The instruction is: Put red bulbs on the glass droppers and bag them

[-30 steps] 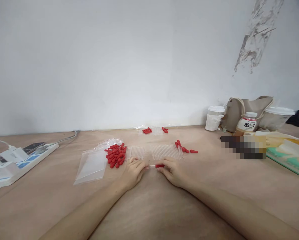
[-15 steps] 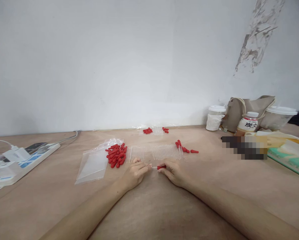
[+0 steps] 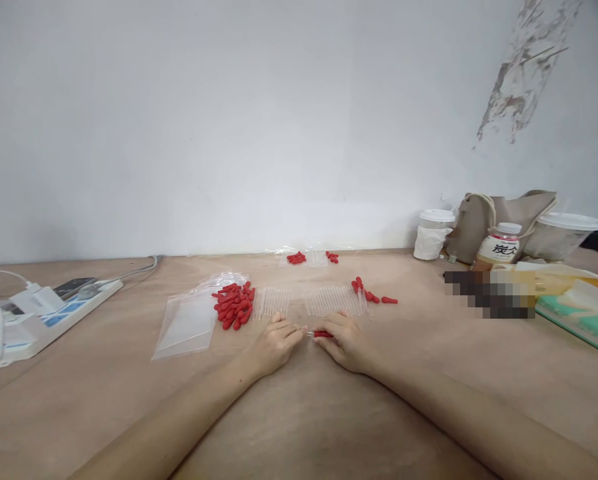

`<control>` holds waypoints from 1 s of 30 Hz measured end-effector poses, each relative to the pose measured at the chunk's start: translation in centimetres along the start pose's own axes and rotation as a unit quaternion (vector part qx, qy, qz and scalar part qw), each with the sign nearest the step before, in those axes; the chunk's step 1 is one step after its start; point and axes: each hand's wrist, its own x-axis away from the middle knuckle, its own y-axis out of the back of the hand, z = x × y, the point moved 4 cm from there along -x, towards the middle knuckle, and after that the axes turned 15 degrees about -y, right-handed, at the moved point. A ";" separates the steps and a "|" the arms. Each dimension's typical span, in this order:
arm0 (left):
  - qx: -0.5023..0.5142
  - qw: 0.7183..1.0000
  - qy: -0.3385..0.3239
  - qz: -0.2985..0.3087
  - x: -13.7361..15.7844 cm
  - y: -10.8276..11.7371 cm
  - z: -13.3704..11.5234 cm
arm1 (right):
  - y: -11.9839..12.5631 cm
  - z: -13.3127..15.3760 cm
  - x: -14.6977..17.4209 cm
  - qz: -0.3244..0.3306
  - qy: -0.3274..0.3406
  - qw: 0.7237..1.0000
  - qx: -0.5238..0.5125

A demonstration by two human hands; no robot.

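While the left hand [image 3: 283, 344] pinches a thin clear tube [image 3: 309, 334], the right hand [image 3: 347, 343] holds a red bulb [image 3: 323, 334] in closed fingers | tube and bulb: end to end between the hands, near centre | far of them: two rows of clear tubes [image 3: 333, 302] | left: pile of red bulbs [image 3: 233, 307] beside plastic bags [image 3: 186, 327]

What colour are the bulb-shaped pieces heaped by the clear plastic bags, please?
Those bulb-shaped pieces are red, in the head view.
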 end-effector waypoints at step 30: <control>0.173 0.975 0.140 0.025 0.5 -0.3 0.8 | 7.5 -13.1 -5.7 -0.132 -0.454 0.873 -0.120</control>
